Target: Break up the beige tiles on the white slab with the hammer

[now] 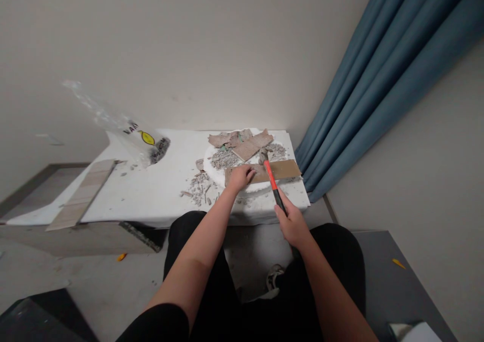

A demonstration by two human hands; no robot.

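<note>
On the table (151, 196), toward its right end, a white disc (216, 177) carrying grey rubble (224, 158) and broken pieces (253, 146) at its far side. Board (285, 169), brown and narrow, lies across the disc's near part, its right end reaching past the rim. Left hand (241, 177) rests on the board's left part, fingers bunched close together; cannot tell whether they pinch anything. Right hand (292, 223), off the table's near edge, has fingers wrapped around the black grip of the hammer (269, 172). Handle red farther up; head over the board's far side, right of the left hand; contact not clear. Loose crumbs (199, 188) and slivers scattered left of the disc. Far left: clear bag (132, 140), yellow mark and black letters, dark grey lumps at its right end. Near left: plank (85, 193) slanting to the table edge. Blue curtain (378, 90) hangs at right.
</note>
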